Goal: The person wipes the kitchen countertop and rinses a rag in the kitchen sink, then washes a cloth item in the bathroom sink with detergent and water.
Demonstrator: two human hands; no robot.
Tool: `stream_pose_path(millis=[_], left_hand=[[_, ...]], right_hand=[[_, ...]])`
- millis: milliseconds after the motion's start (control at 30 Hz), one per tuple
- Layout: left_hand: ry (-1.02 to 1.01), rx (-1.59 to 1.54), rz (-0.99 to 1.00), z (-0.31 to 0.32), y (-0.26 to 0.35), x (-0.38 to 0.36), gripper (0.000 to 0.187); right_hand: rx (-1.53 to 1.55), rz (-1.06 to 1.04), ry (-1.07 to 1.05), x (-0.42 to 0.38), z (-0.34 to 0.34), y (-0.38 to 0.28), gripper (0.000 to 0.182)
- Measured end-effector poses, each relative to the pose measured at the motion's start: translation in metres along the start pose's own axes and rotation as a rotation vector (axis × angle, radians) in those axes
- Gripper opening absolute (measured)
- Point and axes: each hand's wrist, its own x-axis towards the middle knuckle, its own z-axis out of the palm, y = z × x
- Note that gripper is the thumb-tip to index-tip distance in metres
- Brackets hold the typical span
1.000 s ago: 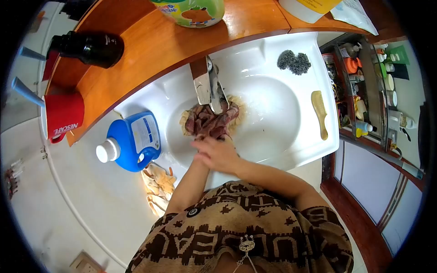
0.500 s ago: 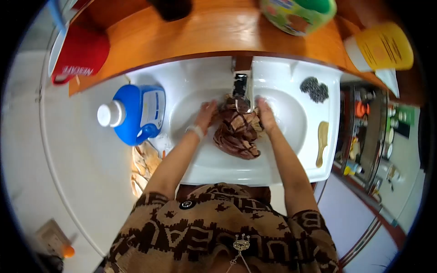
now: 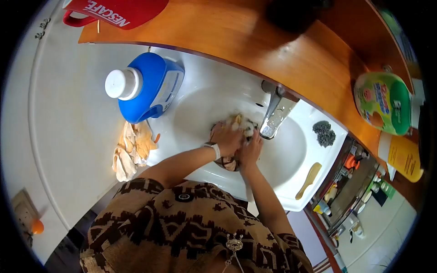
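In the white sink point(image 3: 195, 113), a wet brown patterned cloth point(image 3: 229, 164) is bunched up under both of my hands. My left hand point(image 3: 226, 139), with a white band at the wrist, presses down over the cloth with its fingers curled into it. Close beside it, my right hand point(image 3: 251, 150) grips the cloth's right side. White suds show on the fabric just beyond my fingers. Most of the cloth is hidden by the hands. The metal faucet point(image 3: 272, 113) reaches over the bowl to the right of the cloth.
A blue detergent jug point(image 3: 143, 86) with a white cap stands at the sink's left, above a crumpled pale cloth point(image 3: 132, 150). A dark scouring pad point(image 3: 324, 133) and a tan comb point(image 3: 308, 180) lie on the right rim. The wooden shelf point(image 3: 218, 32) holds a red mug point(image 3: 123, 11) and green bottle point(image 3: 381, 103).
My hands were apart on either side of the cloth; now they have come together onto it, and suds show. The view has turned and shifted.
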Motion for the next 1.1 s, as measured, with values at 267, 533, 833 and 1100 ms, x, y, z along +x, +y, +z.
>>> stream_pose_path(millis=[267,533,833,1100], left_hand=[[-0.243,-0.203,-0.154,0.023,-0.023,0.090,0.031],[-0.111,-0.415,-0.130,-0.034,-0.019,0.008,0.043],[0.035,-0.050,0.026,-0.005,-0.029,-0.003,0.046],[-0.169,-0.276,-0.197,0.024,-0.041,0.083,0.031]], right_hand=[[-0.138,-0.171,0.108,0.113,0.091,0.093,0.037],[0.856,0.025,-0.212,0.028,-0.039,0.008,0.037],[0.284,0.067,0.065,0.025,0.021,-0.011,0.032],[-0.048,-0.151,0.008,0.099,0.041,0.038,0.022]])
